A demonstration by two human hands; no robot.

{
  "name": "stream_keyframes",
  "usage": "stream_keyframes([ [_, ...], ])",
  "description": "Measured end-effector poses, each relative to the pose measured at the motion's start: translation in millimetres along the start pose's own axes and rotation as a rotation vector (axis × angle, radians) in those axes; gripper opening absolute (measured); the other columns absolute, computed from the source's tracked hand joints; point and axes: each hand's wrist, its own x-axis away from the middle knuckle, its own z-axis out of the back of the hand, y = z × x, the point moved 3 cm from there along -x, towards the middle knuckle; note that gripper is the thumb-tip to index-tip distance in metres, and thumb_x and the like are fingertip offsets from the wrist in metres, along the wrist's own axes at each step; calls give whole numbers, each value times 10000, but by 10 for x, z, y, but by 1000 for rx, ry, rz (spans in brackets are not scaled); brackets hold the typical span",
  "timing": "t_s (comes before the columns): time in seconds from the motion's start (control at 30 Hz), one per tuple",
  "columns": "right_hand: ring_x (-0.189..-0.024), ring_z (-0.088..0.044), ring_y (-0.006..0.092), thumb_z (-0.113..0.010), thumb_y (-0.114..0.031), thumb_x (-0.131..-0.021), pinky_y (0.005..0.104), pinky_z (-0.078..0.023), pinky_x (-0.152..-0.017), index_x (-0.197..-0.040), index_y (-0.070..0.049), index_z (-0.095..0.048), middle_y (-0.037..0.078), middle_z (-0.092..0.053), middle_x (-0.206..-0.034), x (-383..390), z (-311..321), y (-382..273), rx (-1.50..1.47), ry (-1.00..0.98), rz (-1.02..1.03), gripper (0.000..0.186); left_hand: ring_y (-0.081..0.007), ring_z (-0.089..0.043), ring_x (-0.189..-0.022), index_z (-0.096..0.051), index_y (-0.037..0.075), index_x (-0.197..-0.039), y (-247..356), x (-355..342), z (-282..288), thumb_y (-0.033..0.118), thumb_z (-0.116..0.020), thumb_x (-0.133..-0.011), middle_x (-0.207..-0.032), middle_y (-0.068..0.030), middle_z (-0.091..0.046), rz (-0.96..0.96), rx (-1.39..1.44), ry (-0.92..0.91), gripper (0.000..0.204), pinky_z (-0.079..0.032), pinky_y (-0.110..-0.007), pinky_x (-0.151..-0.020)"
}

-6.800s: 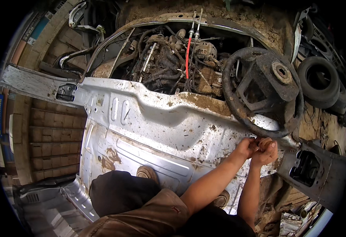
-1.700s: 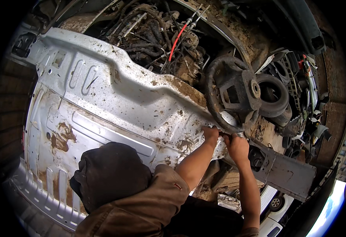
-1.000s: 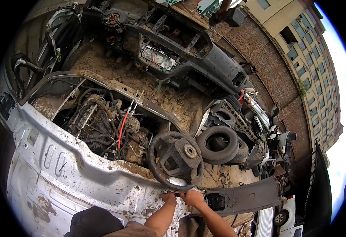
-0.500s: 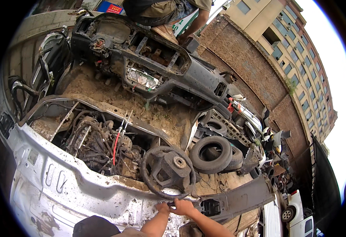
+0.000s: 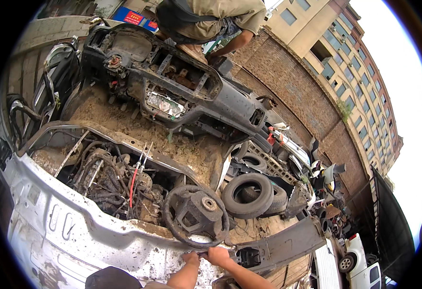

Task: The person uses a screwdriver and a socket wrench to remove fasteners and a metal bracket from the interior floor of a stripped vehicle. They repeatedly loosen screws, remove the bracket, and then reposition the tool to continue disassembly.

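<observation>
My left hand (image 5: 190, 259) and my right hand (image 5: 217, 256) are close together just below a dirty black steering wheel (image 5: 195, 215). Both sets of fingers are curled round a small dark piece between them, mostly hidden, whose kind I cannot make out. A silver-white car body panel (image 5: 138, 243), spattered with dirt, lies beneath and to the left of my hands. Right of my right hand is a long grey trim panel (image 5: 285, 242) with a black socket at its near end. The steering wheel rests at the edge of an opening that shows a grimy engine (image 5: 112, 176).
Across a dirt-covered floor (image 5: 129, 118) lies a stripped black dashboard (image 5: 220, 98). Another person (image 5: 211, 24) crouches on its far side. Old tires (image 5: 248, 195) and heaped scrap are at the right, before a brick wall (image 5: 292, 82). A white vehicle (image 5: 360, 262) stands lower right.
The whole view has shifted a little, so the scene sits further left and more of the crouching person shows. My hands keep their hold below the steering wheel.
</observation>
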Motion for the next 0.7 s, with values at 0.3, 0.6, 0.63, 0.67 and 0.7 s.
stream_keyframes([
  [0.3,-898,-682,391,-500,-581,-895,481,-546,-728,-1073,-31,-596,202,-704,-930,193,216,-249,-29,42,98,586,-301,-621,-1079,-581,100,-1237,112,109,-29,384,-608,-882,-1198,-154,-631,94,163,51,456,-480,-425,-874],
  [0.6,-916,-692,355,-400,-720,-875,432,-533,-825,-929,-57,-739,198,-708,-998,-167,-271,418,-322,-296,-209,747,-277,-609,-1127,-545,115,-1300,96,445,-270,358,-593,-907,-1251,-126,-620,251,289,151,465,-470,-383,-938],
  [0.63,-910,-694,339,-445,-648,-895,432,-537,-803,-936,-64,-727,184,-711,-993,-53,-134,326,-257,-266,-201,650,-275,-608,-1133,-541,117,-1307,53,484,-289,355,-591,-909,-1257,-123,-619,284,300,177,467,-468,-378,-945],
  [0.67,-900,-694,341,-477,-603,-894,441,-538,-789,-958,-66,-711,176,-713,-976,27,-109,320,-201,-216,-170,589,-272,-607,-1138,-537,118,-1314,-15,528,-361,352,-590,-912,-1263,-120,-618,323,303,181,468,-467,-373,-952],
  [0.7,-891,-694,344,-509,-558,-894,450,-540,-775,-979,-69,-696,168,-714,-960,120,-83,360,-141,-164,-151,530,-270,-606,-1144,-533,120,-1321,-85,599,-507,349,-588,-915,-1269,-117,-617,360,292,169,470,-466,-369,-959],
])
